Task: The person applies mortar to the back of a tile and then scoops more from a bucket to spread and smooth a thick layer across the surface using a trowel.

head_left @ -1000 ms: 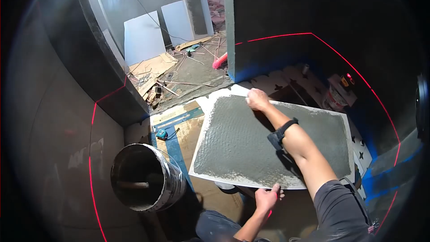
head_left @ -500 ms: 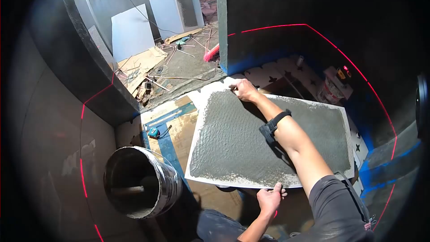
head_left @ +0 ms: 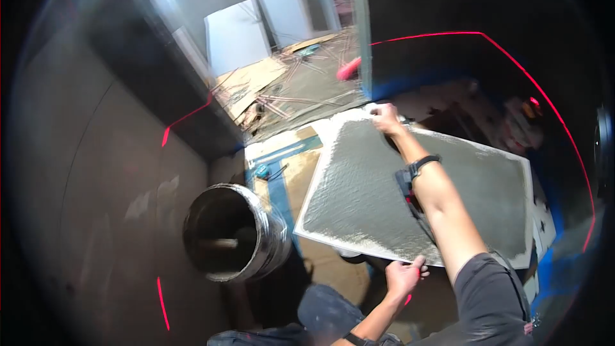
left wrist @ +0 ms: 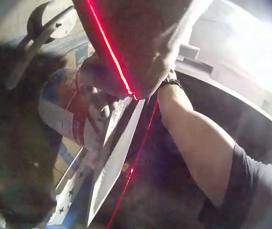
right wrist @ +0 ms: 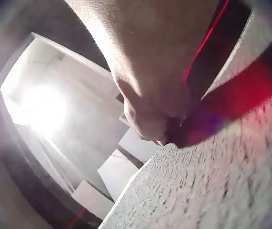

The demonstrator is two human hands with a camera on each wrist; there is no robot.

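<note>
A large rectangular tile (head_left: pixel 384 179) with a white border lies across the space before me, its upper face coated in ridged grey mortar. My right hand (head_left: pixel 387 119) reaches over it and grips its far edge near the left corner. At the near edge, my left hand (head_left: pixel 405 277) pinches the tile with the thumb on top; its other fingers are partly hidden. In the left wrist view the tile (left wrist: pixel 114 167) appears nearly edge-on beside that hand. The right wrist view has the mortar coat (right wrist: pixel 221 171) close up, with the right hand (right wrist: pixel 148 121) at its rim.
A mortar-smeared bucket (head_left: pixel 277 237) with a handle inside stands left, near a teal tape measure (head_left: pixel 261 171) on cardboard. A labelled pail (left wrist: pixel 59 109) is below. Behind the doorway, white panels (head_left: pixel 238 37) lean over scattered debris. A laser level (head_left: pixel 532 109) sits at back right.
The head view swings, so the scene shifts left and then right. Both hands keep their hold on the tile's edges, and the tile stays in much the same place.
</note>
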